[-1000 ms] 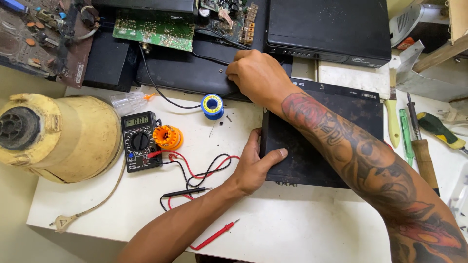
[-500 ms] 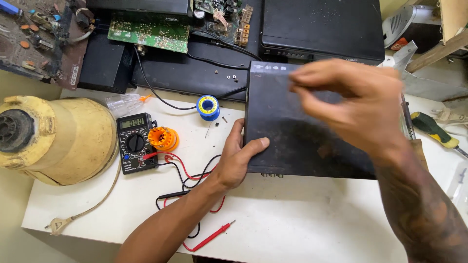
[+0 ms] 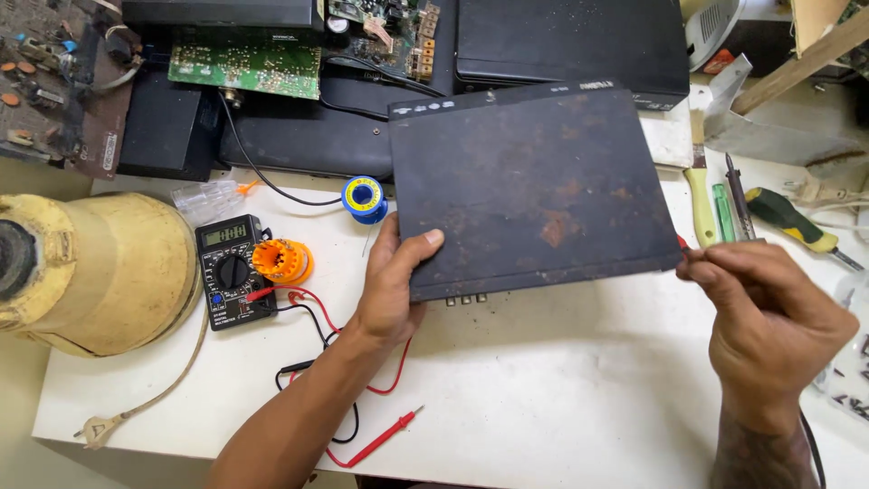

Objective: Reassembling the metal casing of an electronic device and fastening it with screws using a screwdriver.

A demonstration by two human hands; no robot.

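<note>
White and scuffed, the worktable (image 3: 561, 398) is filling the lower half of the frame, with dark equipment cases and a green circuit board (image 3: 246, 65) crowding the upper left. At the centre, a flat black metal box (image 3: 534, 190) is lying on the table, its lid blotched with rust and a row of small sockets showing along its near edge. The left hand (image 3: 391, 285) is gripping the box's lower left corner, thumb pressing on top and fingers curling underneath, closed firmly on the casing. The right hand (image 3: 774, 317) is hovering just beside the lower right corner, fingertips pinched together around what seems to be a thin red-tipped tool; whether it is touching the box cannot be told.

The box is looking stiff and moderately heavy, a thin sheet-metal shell with sharp edges, so taking it by opposite corners or edges is probably safest.

Left of the hand, a black multimeter (image 3: 233, 272) is trailing red and black leads (image 3: 371, 435), a blue solder spool (image 3: 364, 197) is sitting nearby, and screwdrivers (image 3: 787, 217) are lying at right.
</note>
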